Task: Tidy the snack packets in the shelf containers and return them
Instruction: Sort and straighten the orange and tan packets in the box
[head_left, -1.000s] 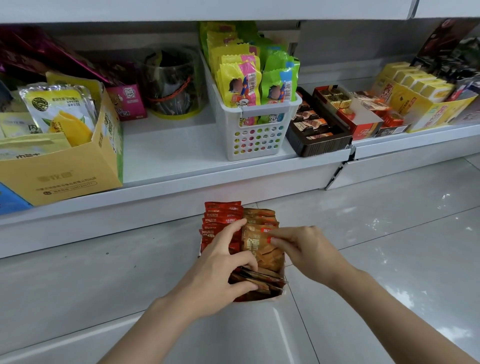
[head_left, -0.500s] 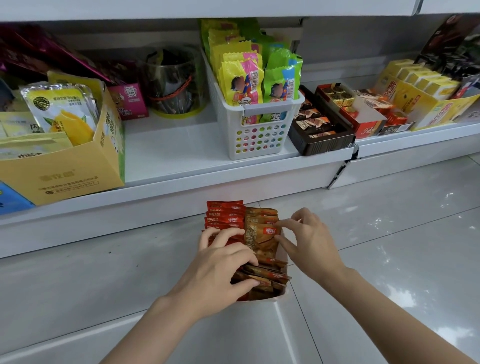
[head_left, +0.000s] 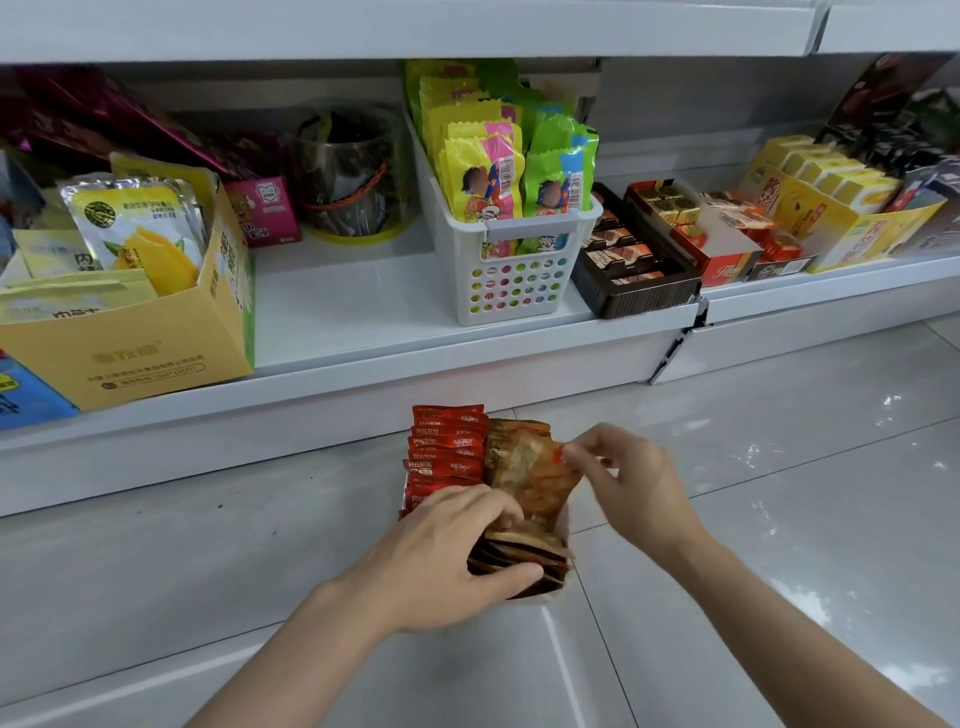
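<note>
A small container (head_left: 545, 597) of snack packets sits on the grey floor below the shelf. It holds a row of red packets (head_left: 448, 441) on its left and brown packets (head_left: 524, 545) on its right. My left hand (head_left: 447, 556) grips the near end of the brown stack, thumb against the front packets. One brown packet (head_left: 535, 478) is pinched at its top corner by my right hand (head_left: 623, 478) and stands tilted above the row.
The white shelf (head_left: 363, 332) behind holds a yellow carton (head_left: 145, 353) of mango packets, a white perforated basket (head_left: 514, 280) of yellow and green packets, a dark chocolate tray (head_left: 639, 296), red boxes and a yellow display box (head_left: 852, 234). Bare shelf surface lies between carton and basket.
My right hand has lifted one brown packet up and to the right out of the row. My left hand has shifted slightly along the stack; the view moved a little closer.
</note>
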